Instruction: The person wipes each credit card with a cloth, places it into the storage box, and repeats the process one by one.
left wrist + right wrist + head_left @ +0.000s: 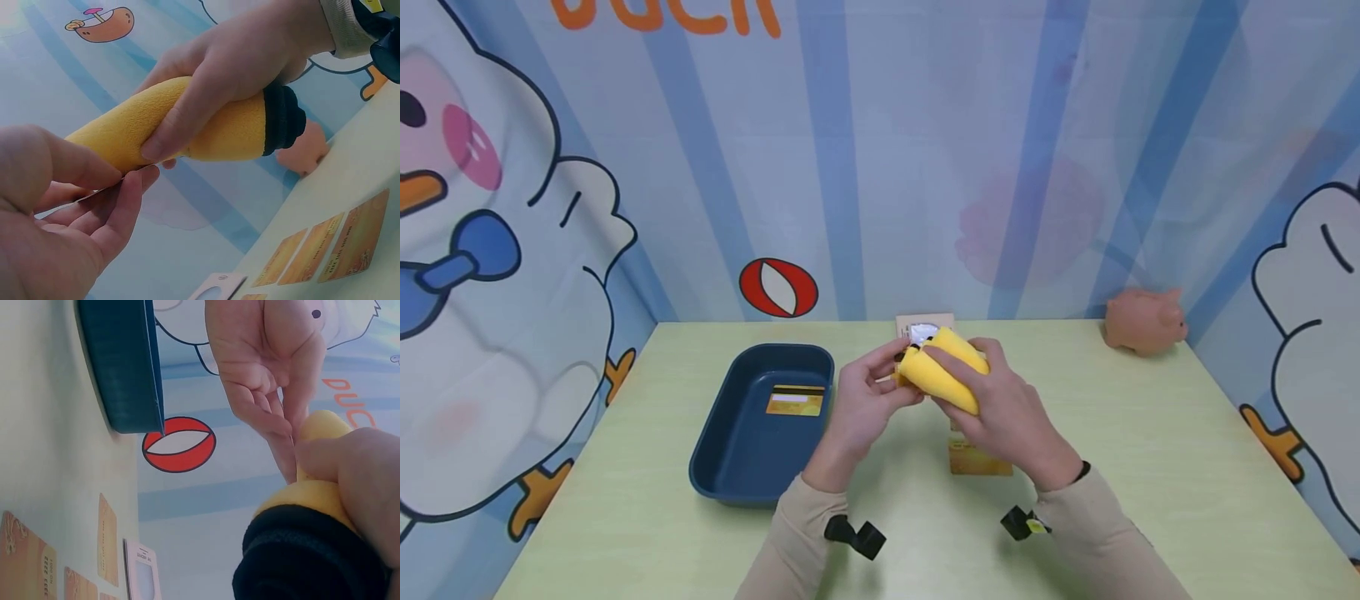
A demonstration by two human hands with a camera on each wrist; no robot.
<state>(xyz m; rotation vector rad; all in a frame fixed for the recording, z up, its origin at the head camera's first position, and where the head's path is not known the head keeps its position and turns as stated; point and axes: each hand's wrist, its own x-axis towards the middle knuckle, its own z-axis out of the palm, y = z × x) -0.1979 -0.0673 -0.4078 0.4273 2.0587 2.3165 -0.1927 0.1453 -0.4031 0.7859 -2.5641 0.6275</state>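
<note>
A yellow plush shaped like a banana (934, 379), with black ends, is held above the middle of the table. My right hand (1011, 412) grips it, thumb across its side, as the left wrist view shows. To its left, my left hand (861, 408) pinches a thin flat card (87, 195) against the plush's lower side. Only the card's edge shows; fingers and plush hide the rest, and I cannot tell whether it goes inside. Orange bank-type cards (357, 240) lie on the table below the hands.
A dark blue tray (715, 475) stands on the left, with a yellow striped card (793, 400) inside. A pale pink flat piece with an oval window (925, 327) is at the table's back edge. A pink pig figure (1145, 322) stands at the back right.
</note>
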